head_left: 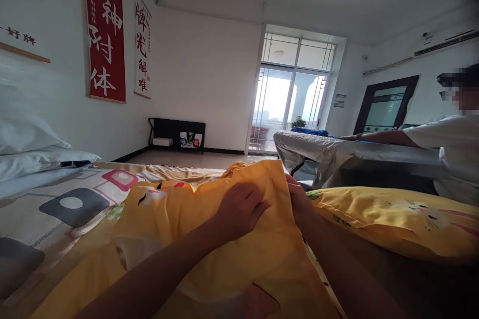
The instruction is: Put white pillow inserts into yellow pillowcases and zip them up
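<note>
A yellow pillowcase (258, 254) with a cartoon print lies bunched on the bed in front of me. My left hand (241, 209) rests on top of it, fingers curled and pinching the cloth near its upper edge. My right hand (299, 199) grips the same upper edge from the right side, its fingers partly hidden behind the fabric. A second yellow pillow (396, 219) with a cat print lies to the right of my right arm.
The patterned bed sheet (67, 209) spreads to the left, with white pillows (33, 154) against the wall. Another person in a white shirt (456, 154) sits at the right beside a table under a silver cover (322, 152). Glass doors (288, 99) stand at the back.
</note>
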Motion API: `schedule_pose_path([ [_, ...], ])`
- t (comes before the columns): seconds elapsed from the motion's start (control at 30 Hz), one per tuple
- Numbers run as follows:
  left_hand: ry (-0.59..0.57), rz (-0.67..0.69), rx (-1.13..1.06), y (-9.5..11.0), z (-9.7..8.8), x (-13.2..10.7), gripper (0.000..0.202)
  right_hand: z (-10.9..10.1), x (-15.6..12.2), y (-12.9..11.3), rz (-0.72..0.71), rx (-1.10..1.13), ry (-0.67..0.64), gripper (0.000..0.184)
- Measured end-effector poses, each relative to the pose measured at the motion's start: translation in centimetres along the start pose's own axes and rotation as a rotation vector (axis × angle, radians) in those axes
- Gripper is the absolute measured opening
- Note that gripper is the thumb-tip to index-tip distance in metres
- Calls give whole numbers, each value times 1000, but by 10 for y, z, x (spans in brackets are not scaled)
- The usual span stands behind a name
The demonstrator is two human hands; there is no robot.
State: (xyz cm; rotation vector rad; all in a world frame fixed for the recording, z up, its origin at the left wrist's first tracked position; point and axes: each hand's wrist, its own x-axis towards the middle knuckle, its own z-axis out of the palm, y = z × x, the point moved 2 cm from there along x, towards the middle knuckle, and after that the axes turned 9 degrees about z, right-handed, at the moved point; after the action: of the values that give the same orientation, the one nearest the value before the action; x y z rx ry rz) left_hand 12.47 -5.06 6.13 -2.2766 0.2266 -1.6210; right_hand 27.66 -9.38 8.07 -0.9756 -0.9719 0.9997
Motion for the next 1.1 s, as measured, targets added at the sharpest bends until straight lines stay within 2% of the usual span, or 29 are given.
schedule_pose_path([
  [0.1,-24,75,40,2,-8,0,27,1,4,0,-50,-41,-12,33],
  [0.17,-61,70,25,5,-12,0,26,4,6,0,-81,-69,-38,33],
  [0.27,-152,-56,-111,11,-14,0,25,7,7,1,-104,-74,-49,38],
  [0.4,-393,-236,-372,14,-11,-2,26,3,5,1,-103,-21,24,40],
  [0.5,-559,-423,-687,11,-12,-2,33,-3,1,2,-94,13,74,37],
  [0.53,-566,-493,-776,9,-15,1,36,-3,0,2,-99,14,82,35],
  [0.57,-515,-554,-817,6,-18,5,39,-4,-1,2,-107,8,84,33],
  [0.6,-403,-605,-791,3,-22,12,40,-4,-2,2,-115,1,82,31],
  [0.67,-90,-625,-584,-5,-33,27,30,-3,-3,3,-121,-8,73,30],
  [0.7,26,-609,-474,-8,-36,35,21,-2,-3,3,-116,-8,68,30],
  [0.73,69,-594,-404,-12,-38,42,16,-1,-3,3,-109,-8,63,30],
  [0.77,35,-587,-379,-15,-37,48,18,0,-2,3,-98,-9,55,30],
  [0.87,-262,-629,-471,-25,-26,56,25,3,-1,1,-63,-29,7,32],
  [0.93,-382,-663,-551,-31,-21,54,33,4,0,0,-44,-49,-29,37],
  [1.1,-398,-680,-712,-36,-19,49,24,1,-1,-4,-58,-159,-40,39],
])
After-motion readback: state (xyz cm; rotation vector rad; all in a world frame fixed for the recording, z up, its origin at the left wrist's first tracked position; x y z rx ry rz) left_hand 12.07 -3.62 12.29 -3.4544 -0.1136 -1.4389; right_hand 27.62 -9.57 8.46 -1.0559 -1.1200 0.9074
